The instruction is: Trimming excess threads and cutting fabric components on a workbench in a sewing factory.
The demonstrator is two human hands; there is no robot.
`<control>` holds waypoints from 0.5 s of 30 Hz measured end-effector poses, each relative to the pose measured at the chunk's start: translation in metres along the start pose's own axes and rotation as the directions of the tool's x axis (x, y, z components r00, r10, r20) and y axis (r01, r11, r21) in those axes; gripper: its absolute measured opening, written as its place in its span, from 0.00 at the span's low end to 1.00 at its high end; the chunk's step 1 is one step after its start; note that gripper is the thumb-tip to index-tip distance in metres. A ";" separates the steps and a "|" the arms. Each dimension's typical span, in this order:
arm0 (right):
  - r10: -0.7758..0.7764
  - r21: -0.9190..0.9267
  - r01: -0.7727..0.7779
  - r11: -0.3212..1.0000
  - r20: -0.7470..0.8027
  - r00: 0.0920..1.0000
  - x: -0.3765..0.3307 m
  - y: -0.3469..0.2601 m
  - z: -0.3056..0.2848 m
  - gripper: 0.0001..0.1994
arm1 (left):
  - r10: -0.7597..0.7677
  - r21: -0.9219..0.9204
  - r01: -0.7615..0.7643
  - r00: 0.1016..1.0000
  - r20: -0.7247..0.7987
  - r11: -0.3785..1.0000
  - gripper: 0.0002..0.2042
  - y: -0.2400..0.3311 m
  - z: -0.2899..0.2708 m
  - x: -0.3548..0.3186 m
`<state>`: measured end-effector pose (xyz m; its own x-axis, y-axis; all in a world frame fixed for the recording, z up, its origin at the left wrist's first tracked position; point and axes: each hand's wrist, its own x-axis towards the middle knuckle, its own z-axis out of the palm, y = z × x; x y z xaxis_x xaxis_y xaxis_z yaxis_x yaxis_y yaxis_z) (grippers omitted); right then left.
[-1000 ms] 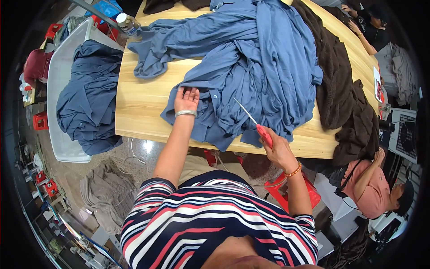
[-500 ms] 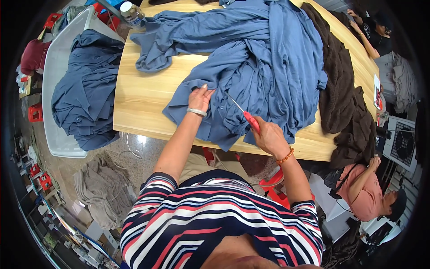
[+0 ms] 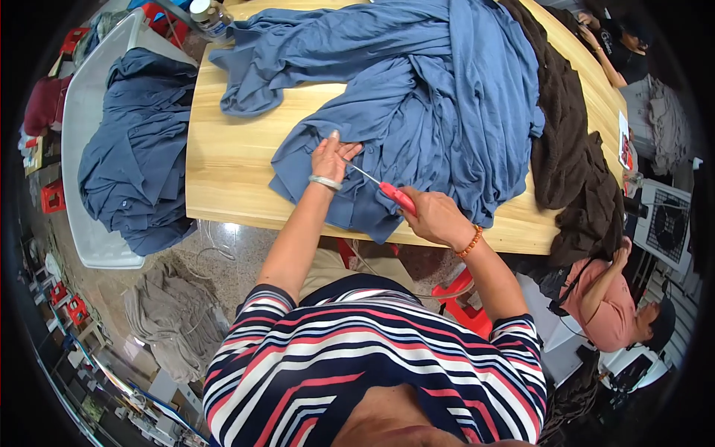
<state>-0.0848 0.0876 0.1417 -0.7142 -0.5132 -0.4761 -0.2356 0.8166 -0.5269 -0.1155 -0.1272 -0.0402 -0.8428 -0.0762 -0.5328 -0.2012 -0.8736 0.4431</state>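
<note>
A heap of blue garments point(image 3: 491, 97) with folds and sleeves spreads across the pale wooden table point(image 3: 234, 167). Near the front edge, my left hand point(image 3: 329, 158) rests on the cloth with its thumb and fingers apart; the white bangle point(image 3: 325, 182) is on its wrist. My right hand point(image 3: 441, 217) grips a red-handled tool point(image 3: 397, 197) with a thin metal shaft; its exact kind is unclear. The shaft points up and left, its tip close beside my left fingers and over the blue cloth.
Dark brown garments point(image 3: 562, 134) lie along the table's right side. At left, a white plastic tub point(image 3: 82, 208) holds more blue garments. A jar point(image 3: 211, 18) stands at the far left corner. A person in pink point(image 3: 596, 298) is at lower right; another point(image 3: 624, 48) is at upper right.
My right hand and the red-handled tool have moved left, bringing the tip to my left fingers. My left hand has turned slightly, its fingers spreading apart.
</note>
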 end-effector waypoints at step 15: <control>0.106 -0.061 -0.111 0.992 -0.076 0.991 -0.036 0.014 0.003 0.12 | 0.038 0.706 -0.062 0.998 0.050 0.705 0.13 -0.025 -0.003 -0.014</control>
<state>-0.0605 0.1166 0.1489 -0.7831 -0.4018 -0.4747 -0.1945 0.8832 -0.4268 -0.0973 -0.1057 -0.0459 -0.8737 -0.0850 -0.4789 -0.4420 -0.2721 0.8547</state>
